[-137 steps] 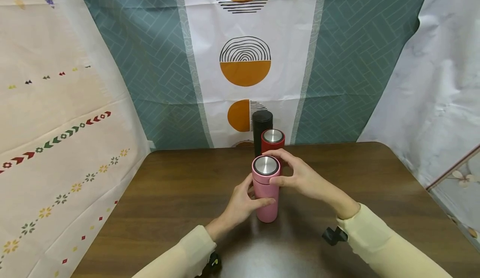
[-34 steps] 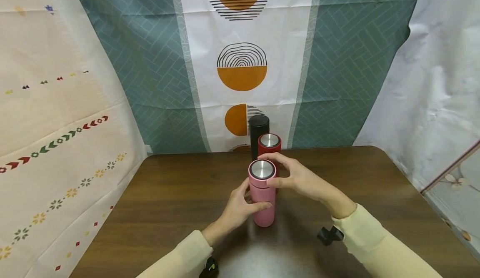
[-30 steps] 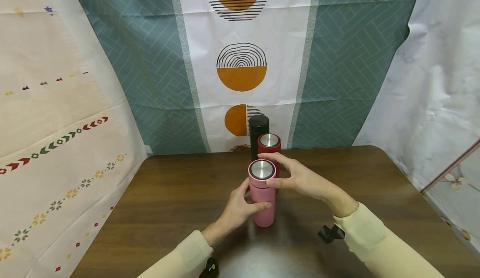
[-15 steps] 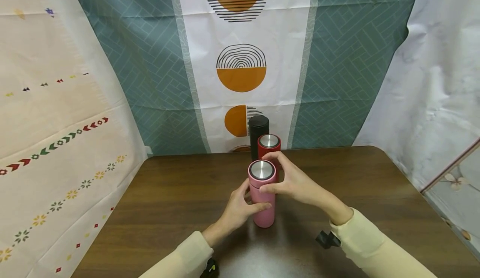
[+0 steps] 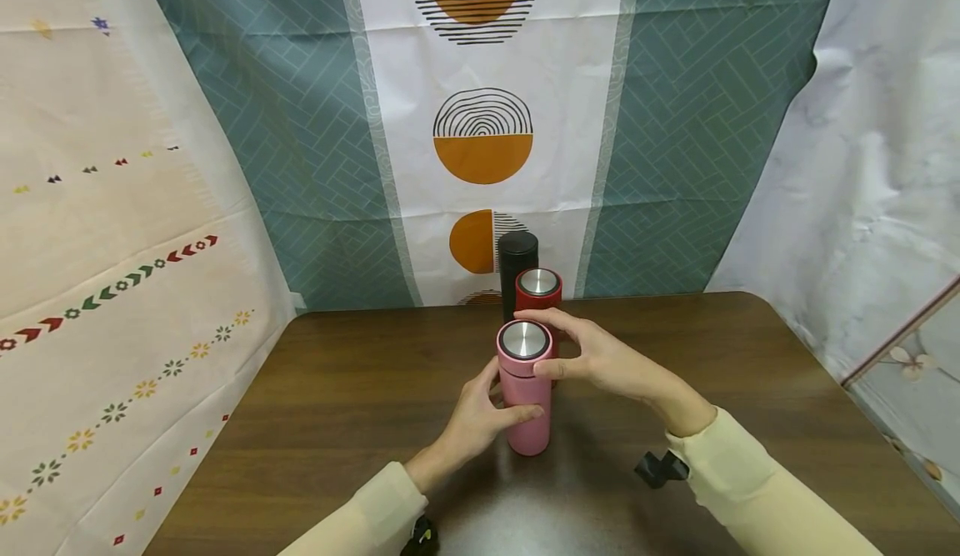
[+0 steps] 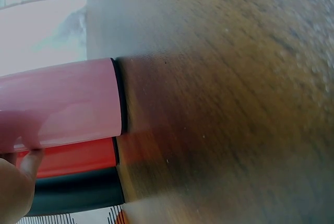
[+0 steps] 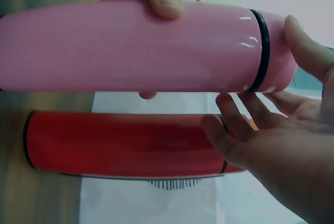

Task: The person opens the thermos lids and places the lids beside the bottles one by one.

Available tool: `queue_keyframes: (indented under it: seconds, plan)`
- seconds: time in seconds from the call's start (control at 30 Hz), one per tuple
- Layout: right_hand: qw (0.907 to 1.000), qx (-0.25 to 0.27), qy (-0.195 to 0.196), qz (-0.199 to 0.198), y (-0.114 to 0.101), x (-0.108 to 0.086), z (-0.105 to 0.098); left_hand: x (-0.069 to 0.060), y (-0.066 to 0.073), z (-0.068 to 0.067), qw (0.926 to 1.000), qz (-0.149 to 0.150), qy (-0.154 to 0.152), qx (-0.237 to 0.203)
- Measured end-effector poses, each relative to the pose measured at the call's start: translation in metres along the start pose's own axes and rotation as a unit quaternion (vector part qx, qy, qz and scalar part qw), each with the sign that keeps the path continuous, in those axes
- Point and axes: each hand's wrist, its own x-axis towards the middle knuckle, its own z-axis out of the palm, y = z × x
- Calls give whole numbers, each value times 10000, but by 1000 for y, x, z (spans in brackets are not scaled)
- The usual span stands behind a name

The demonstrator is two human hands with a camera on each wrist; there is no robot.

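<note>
A pink thermos (image 5: 527, 402) with a steel-topped lid (image 5: 524, 340) stands upright on the wooden table. My left hand (image 5: 468, 418) grips its body from the left, thumb across the front. At the upper right my right hand (image 5: 592, 360) holds the lid, with the thumb on its near side and the other fingers reaching round behind. In the right wrist view a black ring (image 7: 260, 50) marks the seam between lid and body, and the right thumb (image 7: 308, 46) touches the lid. Right behind stands a red thermos (image 5: 538, 287), partly hidden by the right hand and the pink one.
A black bottle (image 5: 517, 268) stands farthest back, behind the red thermos. The brown table (image 5: 360, 398) has a patterned cloth (image 5: 483, 56) hanging along its back edge, and pale cloths hang at both sides. A dark wrist camera (image 5: 660, 468) sits under the right sleeve.
Over the last half second my right hand has turned about the lid, its thumb shifting right and slightly up. The left hand and the pink thermos stay in place. Earlier, the head view shifted slightly.
</note>
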Motion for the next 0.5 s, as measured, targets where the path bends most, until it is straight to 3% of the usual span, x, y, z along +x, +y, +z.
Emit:
queue_keyframes:
  seconds: [0.2,0.5]
  plan:
    - [9983,-515,269,15,-2,-1,3,0,-3,1,10000,45,-6,42]
    - [9960,-538,688,175,-3,2,12,0,-4,0,9998,145,15,111]
